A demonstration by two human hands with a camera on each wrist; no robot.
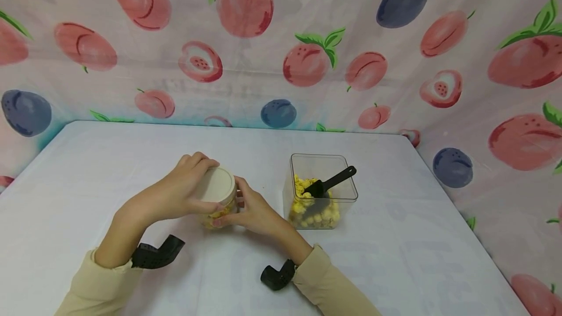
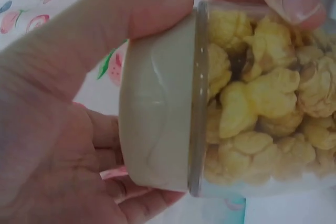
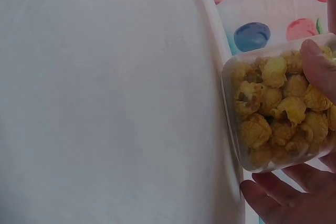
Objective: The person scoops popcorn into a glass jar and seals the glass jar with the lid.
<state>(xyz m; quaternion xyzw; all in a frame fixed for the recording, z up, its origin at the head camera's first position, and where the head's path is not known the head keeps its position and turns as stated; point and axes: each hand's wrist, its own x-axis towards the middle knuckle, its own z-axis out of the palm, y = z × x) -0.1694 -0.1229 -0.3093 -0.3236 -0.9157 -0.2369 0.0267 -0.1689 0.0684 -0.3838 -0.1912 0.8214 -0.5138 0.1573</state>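
A small clear jar (image 1: 218, 213) full of yellow popcorn (image 2: 262, 114) stands on the white table (image 1: 110, 169). It wears a cream lid (image 1: 218, 185). My left hand (image 1: 184, 194) curls over the lid (image 2: 157, 124) from above, thumb and fingers wrapped round its rim. My right hand (image 1: 250, 211) grips the jar's body (image 3: 273, 108) from the right side, fingers (image 3: 320, 66) around the clear wall.
A square clear tub (image 1: 322, 191) with more popcorn and a black scoop (image 1: 331, 182) stands just right of the jar. Fruit-print cloth (image 1: 281, 43) walls the table at the back and on the right.
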